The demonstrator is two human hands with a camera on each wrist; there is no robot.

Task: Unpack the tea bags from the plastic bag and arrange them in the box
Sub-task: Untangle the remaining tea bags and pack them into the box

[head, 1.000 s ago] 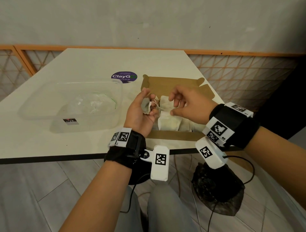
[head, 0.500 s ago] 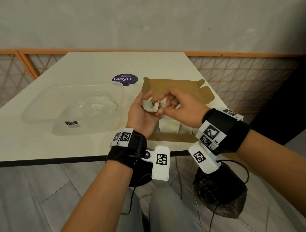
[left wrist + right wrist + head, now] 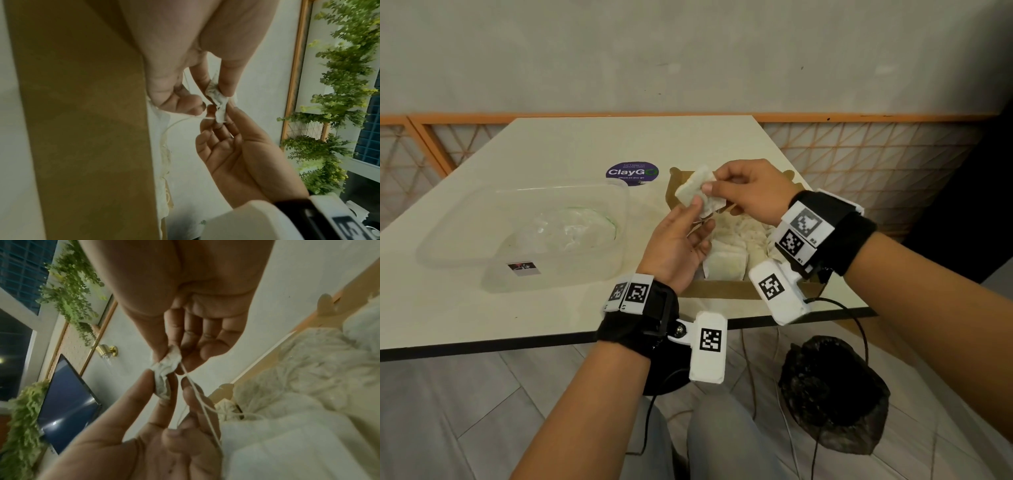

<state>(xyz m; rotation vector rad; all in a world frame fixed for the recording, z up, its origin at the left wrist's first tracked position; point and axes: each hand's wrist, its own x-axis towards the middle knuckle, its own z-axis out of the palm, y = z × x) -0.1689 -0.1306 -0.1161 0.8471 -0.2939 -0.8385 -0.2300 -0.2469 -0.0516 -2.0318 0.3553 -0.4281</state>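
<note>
Head view: both hands hold one crumpled white paper tea bag [image 3: 697, 191] above the open brown cardboard box [image 3: 722, 291]. Right hand [image 3: 748, 192] pinches its top; left hand [image 3: 678, 245] pinches its lower edge, string dangling into the box.

Right hand [image 3: 750, 193] and its wrist camera cover the far-right part of the cardboard box [image 3: 722, 294]; box contents under that hand not visible. Tea bags in the box [image 3: 726, 265] blur into one pale mass, can't count them. Left hand [image 3: 678, 245] hides the box's near-left corner. Held tea bag [image 3: 697, 190]: string too thin to trace in the head view. Plastic bag [image 3: 571, 228], left of the left hand inside the clear container [image 3: 524, 274]: crumpled, can't tell whether anything is in it. Container label too small to read. Left wrist view: box wall cut off by the frame edge. Right wrist view: left hand's palm cut off at the bottom.
</note>
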